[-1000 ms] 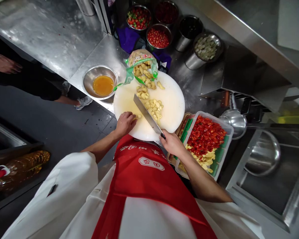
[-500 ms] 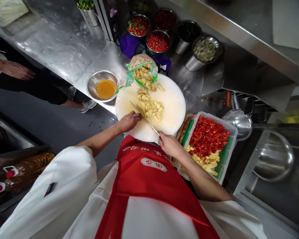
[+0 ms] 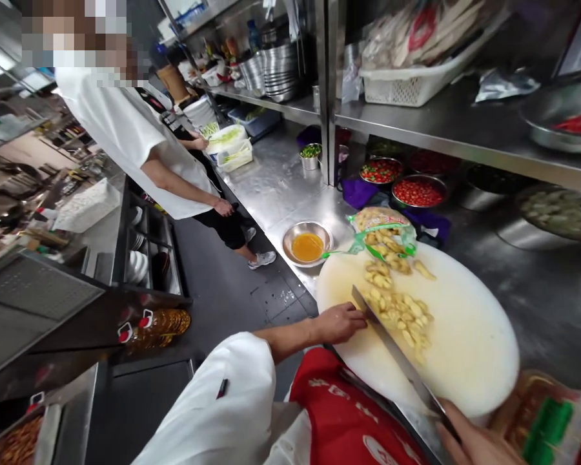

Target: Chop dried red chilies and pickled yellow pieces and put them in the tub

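A kitchen knife [image 3: 399, 358] lies slantwise over the round white cutting board [image 3: 479, 336]. My right hand [image 3: 474, 439], cut off by the lower edge of the view, is closed around its handle. At the blade's far end, my left hand [image 3: 341, 323] has its fingers curled against a piece of ginger, mostly hidden by the fingertips. Sliced ginger [image 3: 411, 316] is heaped just right of the blade. Beyond it are uncut ginger knobs [image 3: 377, 274] and an open green-and-clear plastic bag [image 3: 385, 223] with more ginger inside.
Left of the board stands a metal bowl [image 3: 286, 242] with orange-yellow liquid. Pots of chopped red chillies [image 3: 419, 192] line the back under a steel shelf [image 3: 445, 139]. A co-worker [image 3: 150, 155] stands at the left. A plastic container [image 3: 547, 429] sits at lower right.
The view has swung up and to the left, bringing the co-worker and shelves into sight. Both hands keep nearly the same places at the knife and board.
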`<action>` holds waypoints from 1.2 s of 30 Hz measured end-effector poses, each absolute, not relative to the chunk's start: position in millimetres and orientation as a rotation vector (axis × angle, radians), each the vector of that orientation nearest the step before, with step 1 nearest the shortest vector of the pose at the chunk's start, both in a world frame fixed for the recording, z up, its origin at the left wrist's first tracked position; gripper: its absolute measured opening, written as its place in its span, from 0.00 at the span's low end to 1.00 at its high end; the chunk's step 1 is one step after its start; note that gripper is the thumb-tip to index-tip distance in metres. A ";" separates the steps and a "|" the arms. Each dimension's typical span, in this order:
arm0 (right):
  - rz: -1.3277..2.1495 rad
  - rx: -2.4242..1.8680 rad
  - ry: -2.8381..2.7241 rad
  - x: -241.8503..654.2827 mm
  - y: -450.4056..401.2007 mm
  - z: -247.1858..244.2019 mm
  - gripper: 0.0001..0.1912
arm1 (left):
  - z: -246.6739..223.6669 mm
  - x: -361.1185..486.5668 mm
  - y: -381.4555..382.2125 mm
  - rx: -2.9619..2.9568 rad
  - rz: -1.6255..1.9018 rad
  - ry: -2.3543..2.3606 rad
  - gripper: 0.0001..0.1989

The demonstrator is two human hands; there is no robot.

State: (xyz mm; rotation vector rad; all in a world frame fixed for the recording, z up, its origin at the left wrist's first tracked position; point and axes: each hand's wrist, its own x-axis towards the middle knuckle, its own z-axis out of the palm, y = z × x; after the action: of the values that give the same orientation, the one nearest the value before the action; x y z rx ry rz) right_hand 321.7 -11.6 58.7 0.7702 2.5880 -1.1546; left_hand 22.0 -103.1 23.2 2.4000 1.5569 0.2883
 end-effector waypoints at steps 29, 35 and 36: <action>-0.731 0.754 2.402 285.2 -18.1 123.8 0.09 | -2.3 27.0 -115.9 2.212 0.731 1.762 0.13; -0.752 0.727 2.408 283.6 -16.1 124.1 0.09 | -4.2 28.7 -118.0 2.191 0.806 1.792 0.12; -0.737 0.732 2.399 282.6 -16.0 124.1 0.09 | -4.7 29.1 -118.6 2.182 0.819 1.795 0.12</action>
State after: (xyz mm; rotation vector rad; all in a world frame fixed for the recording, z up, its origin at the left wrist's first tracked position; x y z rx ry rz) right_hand 282.6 -16.0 124.1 0.7317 2.3993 -0.7371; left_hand 29.1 -118.6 -4.7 2.1823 1.7952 0.8189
